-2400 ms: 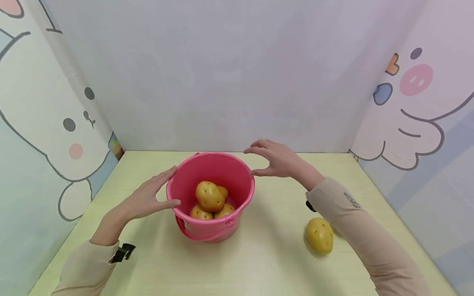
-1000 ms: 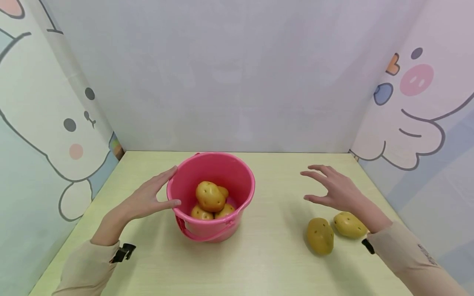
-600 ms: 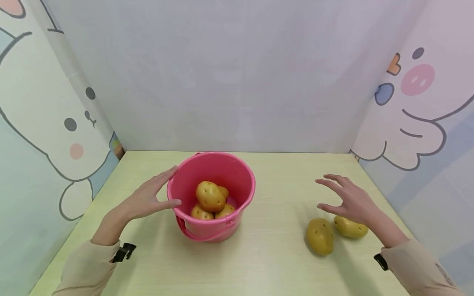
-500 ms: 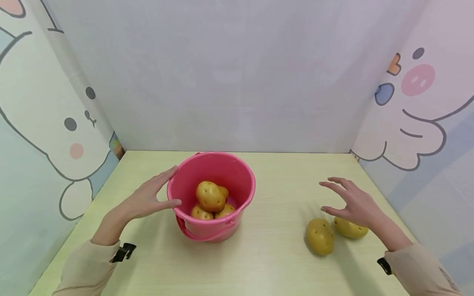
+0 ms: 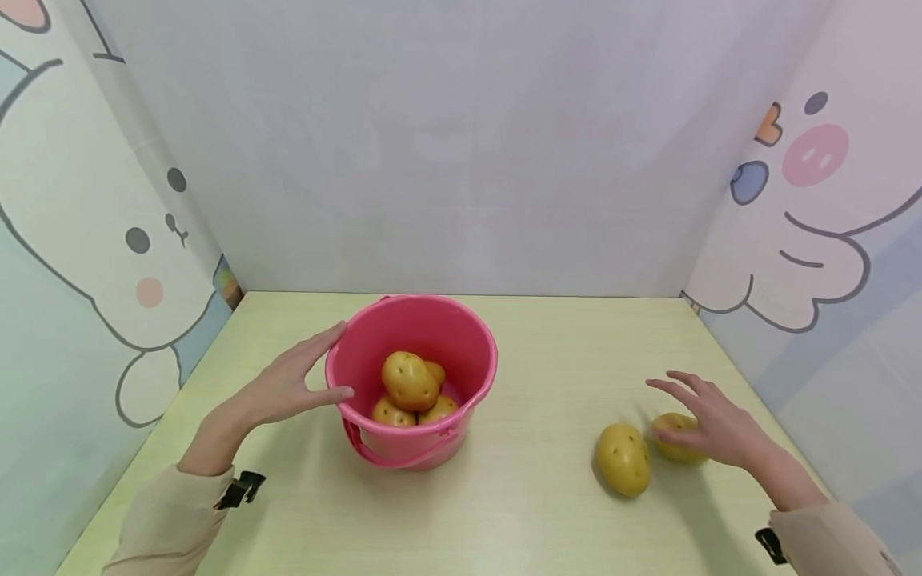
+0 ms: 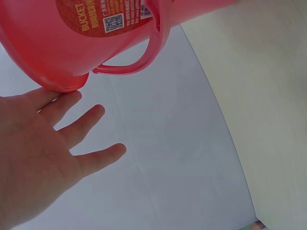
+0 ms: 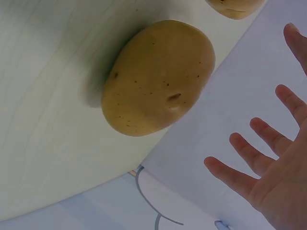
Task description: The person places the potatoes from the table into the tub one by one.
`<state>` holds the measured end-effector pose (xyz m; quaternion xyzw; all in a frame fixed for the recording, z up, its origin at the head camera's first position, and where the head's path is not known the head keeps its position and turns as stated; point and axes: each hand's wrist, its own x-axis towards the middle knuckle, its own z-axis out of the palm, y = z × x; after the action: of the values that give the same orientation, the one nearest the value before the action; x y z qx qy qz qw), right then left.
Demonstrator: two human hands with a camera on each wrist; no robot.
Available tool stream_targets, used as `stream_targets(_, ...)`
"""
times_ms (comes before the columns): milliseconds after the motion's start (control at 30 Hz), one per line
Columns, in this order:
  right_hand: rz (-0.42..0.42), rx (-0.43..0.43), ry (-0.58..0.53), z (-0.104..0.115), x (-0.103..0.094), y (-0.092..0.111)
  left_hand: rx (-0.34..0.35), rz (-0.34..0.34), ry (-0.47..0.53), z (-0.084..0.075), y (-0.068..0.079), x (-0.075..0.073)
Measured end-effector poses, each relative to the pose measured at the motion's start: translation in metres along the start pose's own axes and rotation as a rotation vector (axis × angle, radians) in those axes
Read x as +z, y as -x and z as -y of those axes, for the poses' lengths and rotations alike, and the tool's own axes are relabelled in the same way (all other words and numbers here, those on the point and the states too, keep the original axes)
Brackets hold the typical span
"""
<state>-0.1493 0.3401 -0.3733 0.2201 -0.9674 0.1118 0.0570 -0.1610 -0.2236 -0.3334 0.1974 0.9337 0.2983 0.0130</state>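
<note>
A round pink plastic bucket (image 5: 461, 348) stands on the pale yellow wood-grain worktop (image 5: 533, 520), with at least four yellow-brown potatoes (image 5: 409, 380) inside. Two more lie well to the bucket's right: a smooth oval yellow-brown potato with dark pits (image 5: 623, 460), and, farther from the bucket, a second oval yellow-brown potato (image 5: 671, 422). The right hand (image 5: 720, 428), much the nearer of the two, hovers over this farther potato and partly hides it; the potato's long axis runs roughly sideways, one end toward the bucket. The right grip is spread, its fingers fanned and, in the right wrist view, apart from the potato. The left hand (image 5: 284, 388) is at the bucket's left side, its grip also spread, fingertips touching the rim.

In the earliest frame the right hand was just beside the bucket's right rim; now it is well to the right of the bucket and lower. The bucket, its contents and the left hand look unchanged.
</note>
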Motion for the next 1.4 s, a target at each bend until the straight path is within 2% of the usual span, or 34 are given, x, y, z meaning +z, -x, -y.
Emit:
stream_targets(167,0.034,0.034,-0.011,-0.006,0.008,0.008,-0.002,0.001,0.0,0.0,0.0,0.0)
stream_targets(500,0.017,0.007,-0.027,-0.018,0.027,0.021,-0.008,0.003,0.0,-0.001,0.0,0.0)
stream_targets(867,0.028,0.004,-0.012,-0.027,0.036,0.025,-0.012,0.001,-0.01,0.0,0.0,0.0)
stream_targets(1400,-0.062,-0.044,-0.023,-0.041,0.053,0.031,-0.009,0.002,-0.011,0.0,0.0,0.0)
